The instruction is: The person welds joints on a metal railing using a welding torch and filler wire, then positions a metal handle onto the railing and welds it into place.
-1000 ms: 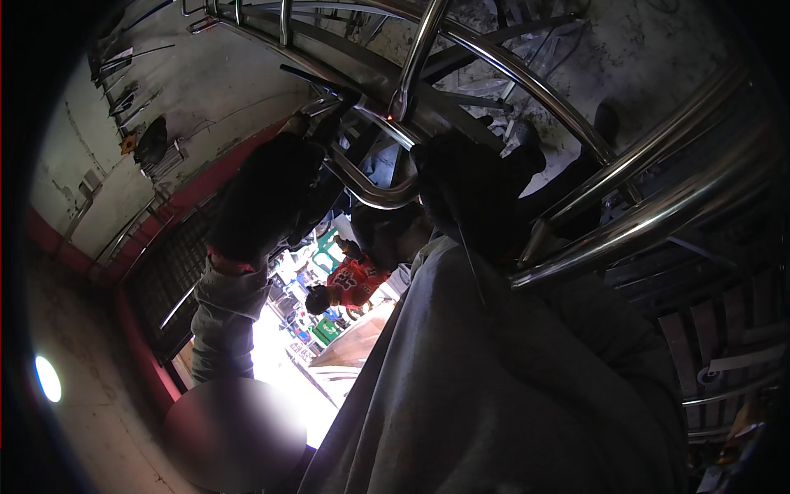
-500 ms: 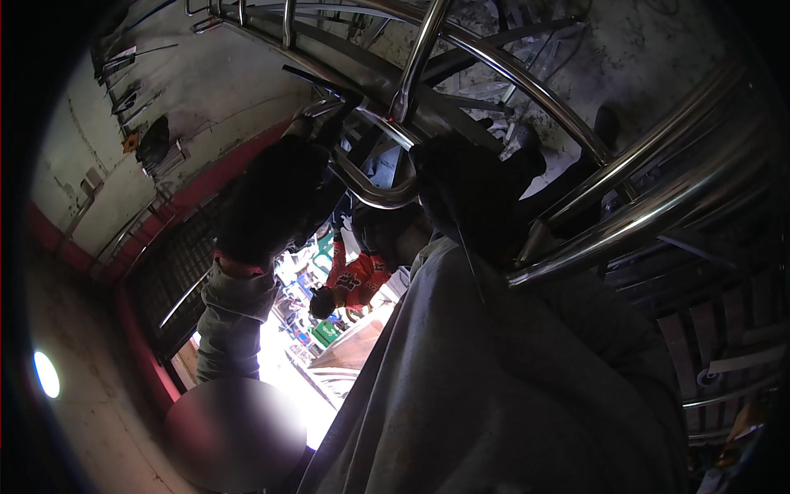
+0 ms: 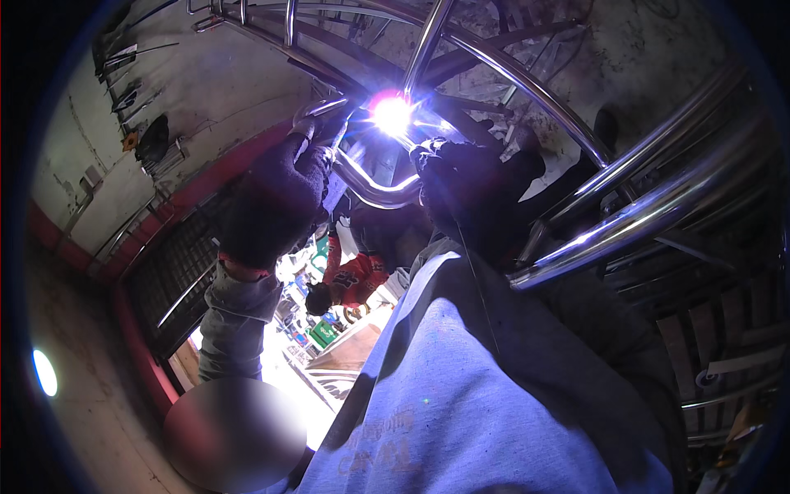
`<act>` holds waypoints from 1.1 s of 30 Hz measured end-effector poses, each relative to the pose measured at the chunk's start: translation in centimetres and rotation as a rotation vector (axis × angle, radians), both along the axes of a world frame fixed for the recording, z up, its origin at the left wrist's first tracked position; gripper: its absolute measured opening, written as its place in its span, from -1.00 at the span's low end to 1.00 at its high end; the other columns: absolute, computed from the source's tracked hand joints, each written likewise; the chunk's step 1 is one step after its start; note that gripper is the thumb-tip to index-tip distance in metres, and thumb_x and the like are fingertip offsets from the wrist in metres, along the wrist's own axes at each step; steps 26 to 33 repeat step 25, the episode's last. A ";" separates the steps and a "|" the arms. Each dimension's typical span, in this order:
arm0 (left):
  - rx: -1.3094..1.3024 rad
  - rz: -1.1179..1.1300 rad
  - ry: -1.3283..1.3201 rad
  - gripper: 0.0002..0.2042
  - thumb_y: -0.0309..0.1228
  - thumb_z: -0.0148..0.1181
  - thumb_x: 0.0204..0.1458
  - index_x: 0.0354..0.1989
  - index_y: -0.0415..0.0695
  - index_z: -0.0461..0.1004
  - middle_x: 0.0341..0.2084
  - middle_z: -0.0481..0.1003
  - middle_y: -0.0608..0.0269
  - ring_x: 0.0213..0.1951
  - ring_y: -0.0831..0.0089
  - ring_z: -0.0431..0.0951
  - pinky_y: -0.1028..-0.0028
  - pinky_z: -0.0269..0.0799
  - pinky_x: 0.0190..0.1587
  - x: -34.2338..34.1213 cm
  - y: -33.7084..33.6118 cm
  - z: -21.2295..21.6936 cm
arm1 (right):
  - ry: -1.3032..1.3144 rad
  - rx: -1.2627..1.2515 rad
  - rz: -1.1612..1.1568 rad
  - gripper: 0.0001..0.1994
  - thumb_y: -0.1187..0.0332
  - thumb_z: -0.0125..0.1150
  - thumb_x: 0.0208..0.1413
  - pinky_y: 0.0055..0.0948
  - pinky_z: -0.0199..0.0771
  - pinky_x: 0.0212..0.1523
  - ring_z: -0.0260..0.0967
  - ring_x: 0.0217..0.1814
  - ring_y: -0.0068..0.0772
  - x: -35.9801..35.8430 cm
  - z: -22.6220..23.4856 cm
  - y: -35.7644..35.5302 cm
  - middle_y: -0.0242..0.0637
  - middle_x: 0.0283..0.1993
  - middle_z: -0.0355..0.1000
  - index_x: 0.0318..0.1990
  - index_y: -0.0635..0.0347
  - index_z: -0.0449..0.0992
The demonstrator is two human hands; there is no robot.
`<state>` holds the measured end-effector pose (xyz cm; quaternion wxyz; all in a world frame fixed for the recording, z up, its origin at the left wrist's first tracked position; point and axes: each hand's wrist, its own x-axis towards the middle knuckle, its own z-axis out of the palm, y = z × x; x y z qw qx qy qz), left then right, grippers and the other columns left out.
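Steel tubes (image 3: pixel 576 239) under welding glare (image 3: pixel 392 114), gloved hands' (image 3: pixel 461 185) grip unclear, in dim red-trimmed workshop.

Steel tubes (image 3: pixel 576 140) crowd the space around the bright welding arc (image 3: pixel 392 114): a curved pipe (image 3: pixel 374 191) runs just below it, between the two gloved hands. A narrow gap between the forearms opens downward toward the lit doorway (image 3: pixel 280 379).
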<state>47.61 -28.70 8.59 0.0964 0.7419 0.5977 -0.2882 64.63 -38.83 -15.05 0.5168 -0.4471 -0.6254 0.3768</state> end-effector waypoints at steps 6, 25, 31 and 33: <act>-0.140 -0.598 0.004 -0.63 -0.27 0.34 0.29 0.08 -0.35 0.57 -0.01 0.62 -0.14 0.07 -0.01 0.66 0.15 0.62 0.10 -0.4 1.6 1.1 | -0.009 0.012 0.006 -0.53 0.25 0.38 0.13 0.05 0.48 -0.01 0.48 0.02 0.01 0.1 0.2 0.3 -0.13 0.02 0.50 0.20 0.14 0.50; -0.098 -0.611 0.014 -0.63 -0.16 0.40 0.24 0.05 -0.16 0.58 -0.01 0.59 0.04 0.00 0.10 0.62 0.20 0.56 0.06 -2.3 2.2 1.4 | -0.155 -0.169 0.245 -0.52 0.19 0.35 0.16 0.07 0.52 -0.03 0.48 0.02 0.03 -1.0 0.3 0.8 -0.14 0.03 0.49 0.23 0.04 0.49; -0.098 -0.611 0.014 -0.63 -0.16 0.40 0.24 0.05 -0.16 0.58 -0.01 0.59 0.04 0.00 0.10 0.62 0.20 0.56 0.06 -2.3 2.2 1.4 | -0.155 -0.169 0.245 -0.52 0.19 0.35 0.16 0.07 0.52 -0.03 0.48 0.02 0.03 -1.0 0.3 0.8 -0.14 0.03 0.49 0.23 0.04 0.49; -0.098 -0.611 0.014 -0.63 -0.16 0.40 0.24 0.05 -0.16 0.58 -0.01 0.59 0.04 0.00 0.10 0.62 0.20 0.56 0.06 -2.3 2.2 1.4 | -0.155 -0.169 0.245 -0.52 0.19 0.35 0.16 0.07 0.52 -0.03 0.48 0.02 0.03 -1.0 0.3 0.8 -0.14 0.03 0.49 0.23 0.04 0.49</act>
